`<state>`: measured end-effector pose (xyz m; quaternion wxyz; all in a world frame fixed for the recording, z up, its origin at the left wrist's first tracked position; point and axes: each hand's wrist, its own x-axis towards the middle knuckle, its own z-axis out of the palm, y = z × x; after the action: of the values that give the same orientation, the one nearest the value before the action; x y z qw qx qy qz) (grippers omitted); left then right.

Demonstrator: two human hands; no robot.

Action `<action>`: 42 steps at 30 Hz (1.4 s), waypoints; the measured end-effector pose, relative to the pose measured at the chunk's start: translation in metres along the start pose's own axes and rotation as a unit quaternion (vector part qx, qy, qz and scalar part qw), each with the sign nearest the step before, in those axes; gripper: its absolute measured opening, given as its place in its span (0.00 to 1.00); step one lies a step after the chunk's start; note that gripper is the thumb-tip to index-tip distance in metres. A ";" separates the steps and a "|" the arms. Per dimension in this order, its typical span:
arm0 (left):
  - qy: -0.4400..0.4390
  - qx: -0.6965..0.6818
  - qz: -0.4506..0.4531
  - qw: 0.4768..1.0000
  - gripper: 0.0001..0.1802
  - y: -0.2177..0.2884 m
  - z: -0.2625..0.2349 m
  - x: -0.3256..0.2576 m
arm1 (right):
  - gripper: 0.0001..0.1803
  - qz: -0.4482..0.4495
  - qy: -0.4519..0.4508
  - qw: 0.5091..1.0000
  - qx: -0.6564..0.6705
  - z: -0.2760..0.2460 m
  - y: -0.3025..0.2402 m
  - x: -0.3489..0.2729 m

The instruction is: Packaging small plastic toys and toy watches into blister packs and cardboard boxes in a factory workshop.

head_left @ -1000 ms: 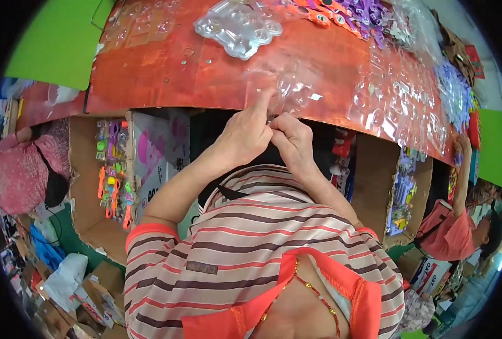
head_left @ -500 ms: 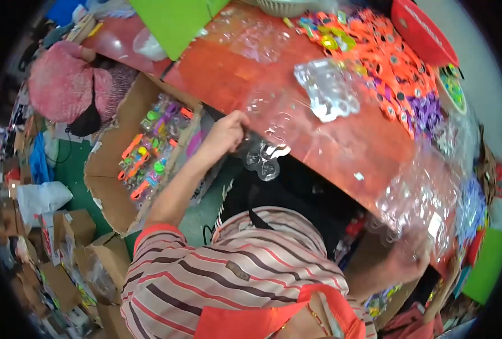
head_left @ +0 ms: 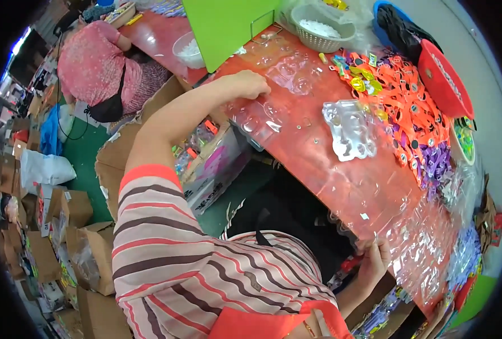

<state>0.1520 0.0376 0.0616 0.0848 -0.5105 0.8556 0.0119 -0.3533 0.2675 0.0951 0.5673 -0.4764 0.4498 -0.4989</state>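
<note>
Red table (head_left: 319,164); green floor (head_left: 87,147) (cardboard boxes (head_left: 93,254) crowding left).

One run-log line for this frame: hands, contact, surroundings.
left hand: reaching onto clear blister trays | right hand: at table edge, fingering clear plastic | nearby: stacked clear tray, orange toy pile

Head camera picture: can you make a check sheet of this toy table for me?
Surface: red table, crowded.
Job's things: clear blister trays under the left hand; more clear trays by the right hand.
Clutter: stacked tray, orange and purple toys, white basket, green board.
Hands: left resting on trays; right grip unclear.
Cables: nothing seen.
Surroundings: cardboard boxes, a person in pink.
</note>
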 end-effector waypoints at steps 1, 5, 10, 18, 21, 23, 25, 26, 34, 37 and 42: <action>-0.014 0.056 0.016 0.998 0.16 -0.001 0.001 0.002 | 0.10 0.007 0.005 1.000 0.000 0.001 -0.001 -0.001; 0.099 0.152 0.074 0.981 0.18 -0.011 0.012 0.000 | 0.11 -0.004 0.011 1.000 0.001 -0.006 0.001 -0.004; 0.186 -0.014 -0.252 0.950 0.17 0.067 -0.017 -0.038 | 0.10 -0.011 0.021 1.000 0.009 -0.010 0.009 0.004; 0.228 -0.062 -0.122 0.964 0.24 0.088 0.040 -0.098 | 0.08 0.015 -0.019 1.000 0.015 0.005 0.006 0.026; 0.217 -0.145 -0.114 0.959 0.16 0.054 0.042 -0.101 | 0.07 0.017 -0.033 0.999 0.010 0.011 0.008 0.029; 0.176 -0.191 -0.134 0.956 0.13 0.031 0.041 -0.096 | 0.07 0.021 -0.034 0.999 0.000 0.018 0.012 0.028; 0.229 -0.171 -0.123 0.950 0.13 0.015 0.044 -0.094 | 0.07 0.011 -0.057 0.998 -0.036 0.037 0.006 0.030; 0.241 -0.170 -0.117 0.948 0.13 0.006 0.045 -0.091 | 0.08 0.008 -0.064 0.995 -0.075 0.051 -0.003 0.033; 0.281 -0.104 -0.113 0.947 0.11 -0.026 0.047 -0.082 | 0.09 -0.383 -0.232 0.697 -0.559 0.157 -0.043 0.087; 0.372 -0.139 -0.129 0.909 0.09 -0.015 0.032 -0.086 | 0.04 -0.455 -0.239 0.618 -0.595 0.179 0.005 0.120; 0.384 -0.219 -0.103 0.891 0.14 0.046 0.012 -0.110 | 0.06 -0.446 -0.241 0.578 -0.639 0.173 0.061 0.145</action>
<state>0.1641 0.1568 0.0639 -0.3636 -0.5661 0.7397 -0.0067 -0.1599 0.1416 0.0546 -0.0904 -0.9591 0.2291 -0.1394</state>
